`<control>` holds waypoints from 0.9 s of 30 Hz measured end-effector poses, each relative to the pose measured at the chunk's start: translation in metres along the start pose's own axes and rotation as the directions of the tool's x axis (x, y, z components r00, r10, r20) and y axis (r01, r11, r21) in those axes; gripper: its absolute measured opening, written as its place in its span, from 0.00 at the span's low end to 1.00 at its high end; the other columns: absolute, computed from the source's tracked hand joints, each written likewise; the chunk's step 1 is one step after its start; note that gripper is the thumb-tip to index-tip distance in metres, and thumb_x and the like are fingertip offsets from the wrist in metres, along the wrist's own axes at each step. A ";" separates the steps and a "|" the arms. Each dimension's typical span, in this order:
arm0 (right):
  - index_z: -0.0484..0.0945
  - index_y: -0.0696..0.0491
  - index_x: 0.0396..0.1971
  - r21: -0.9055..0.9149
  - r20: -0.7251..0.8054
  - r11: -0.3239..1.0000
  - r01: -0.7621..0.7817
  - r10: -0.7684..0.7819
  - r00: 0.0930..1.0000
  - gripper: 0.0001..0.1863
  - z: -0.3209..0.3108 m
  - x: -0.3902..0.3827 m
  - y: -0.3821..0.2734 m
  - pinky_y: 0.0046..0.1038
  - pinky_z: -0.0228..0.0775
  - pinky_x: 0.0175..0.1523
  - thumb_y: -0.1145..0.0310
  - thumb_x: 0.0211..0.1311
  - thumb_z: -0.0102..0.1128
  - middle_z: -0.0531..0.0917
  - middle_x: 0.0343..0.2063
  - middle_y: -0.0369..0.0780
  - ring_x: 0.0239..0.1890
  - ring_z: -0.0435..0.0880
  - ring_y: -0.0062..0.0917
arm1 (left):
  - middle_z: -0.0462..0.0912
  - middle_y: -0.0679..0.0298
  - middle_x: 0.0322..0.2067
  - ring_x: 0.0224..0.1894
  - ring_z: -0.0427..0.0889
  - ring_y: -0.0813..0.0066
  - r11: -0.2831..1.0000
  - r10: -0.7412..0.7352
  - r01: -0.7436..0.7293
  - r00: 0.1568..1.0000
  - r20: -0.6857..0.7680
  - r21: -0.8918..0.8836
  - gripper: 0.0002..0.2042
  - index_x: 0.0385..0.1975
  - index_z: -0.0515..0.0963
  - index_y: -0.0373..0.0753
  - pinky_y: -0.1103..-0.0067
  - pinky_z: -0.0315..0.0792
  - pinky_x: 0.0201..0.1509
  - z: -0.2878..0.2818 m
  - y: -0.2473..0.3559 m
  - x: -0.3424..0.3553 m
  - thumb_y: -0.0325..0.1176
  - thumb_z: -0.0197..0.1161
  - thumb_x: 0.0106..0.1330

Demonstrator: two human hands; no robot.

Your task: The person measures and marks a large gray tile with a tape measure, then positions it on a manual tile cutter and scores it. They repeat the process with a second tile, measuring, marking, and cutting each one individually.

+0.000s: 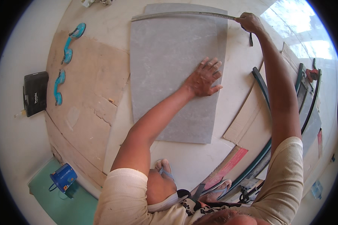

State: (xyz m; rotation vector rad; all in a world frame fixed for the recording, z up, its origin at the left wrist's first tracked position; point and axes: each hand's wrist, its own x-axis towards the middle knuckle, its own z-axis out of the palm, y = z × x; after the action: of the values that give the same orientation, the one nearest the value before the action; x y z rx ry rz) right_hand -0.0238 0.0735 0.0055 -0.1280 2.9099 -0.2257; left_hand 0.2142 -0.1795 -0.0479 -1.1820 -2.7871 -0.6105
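Note:
A large grey tile lies on the floor in front of me, and a second edge along its right side suggests another slab beneath it. My left hand rests flat on its right half, fingers spread. Beyond the tile's right edge, my right hand is closed around the case end of a tape measure, and a black strap hangs below. The metal blade stretches across the tile's far end to its left edge. The fingers mostly hide the case.
Two teal double suction lifters lie on cardboard at left, near a black case. A blue bucket is at lower left. Dark green rails and more cardboard lie at right. My sandaled feet are close to the tile.

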 end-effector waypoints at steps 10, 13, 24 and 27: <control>0.79 0.45 0.49 0.113 -0.080 0.984 -0.140 0.150 0.986 0.24 0.026 0.016 0.003 0.40 0.70 0.56 0.44 0.61 0.56 0.83 0.49 0.38 0.55 0.78 0.35 | 0.60 0.56 0.66 0.73 0.51 0.60 0.999 -0.034 0.033 0.996 0.089 0.014 0.26 0.55 0.69 0.44 0.57 0.44 0.78 0.001 -0.002 -0.002 0.54 0.58 0.65; 0.79 0.45 0.48 0.099 -0.116 0.987 -0.125 0.136 0.984 0.23 0.029 0.022 0.006 0.40 0.70 0.56 0.44 0.61 0.56 0.82 0.50 0.39 0.56 0.78 0.35 | 0.60 0.56 0.66 0.73 0.51 0.59 1.000 -0.027 0.026 0.995 0.091 0.012 0.26 0.56 0.69 0.43 0.57 0.44 0.78 0.000 -0.002 -0.001 0.54 0.58 0.65; 0.80 0.46 0.44 0.086 -0.238 0.995 -0.052 0.072 0.969 0.22 0.040 0.041 0.018 0.40 0.71 0.51 0.43 0.62 0.57 0.84 0.44 0.44 0.49 0.81 0.39 | 0.61 0.57 0.66 0.73 0.52 0.60 0.999 -0.038 0.041 0.995 0.092 -0.030 0.26 0.56 0.68 0.43 0.58 0.46 0.78 -0.001 -0.002 0.000 0.53 0.59 0.65; 0.80 0.44 0.46 0.081 -0.179 0.993 -0.085 0.098 0.979 0.22 0.038 0.043 0.015 0.40 0.70 0.55 0.45 0.62 0.56 0.83 0.48 0.42 0.53 0.79 0.38 | 0.61 0.57 0.66 0.73 0.52 0.60 0.999 -0.039 0.041 0.995 0.088 -0.021 0.26 0.56 0.68 0.44 0.58 0.46 0.78 -0.001 -0.003 -0.002 0.53 0.59 0.65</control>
State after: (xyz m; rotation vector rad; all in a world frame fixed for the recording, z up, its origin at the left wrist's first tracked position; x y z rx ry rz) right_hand -0.0582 0.0786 -0.0425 0.0415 3.0751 -0.3446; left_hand 0.2132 -0.1833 -0.0480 -1.1886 -2.8905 -0.6092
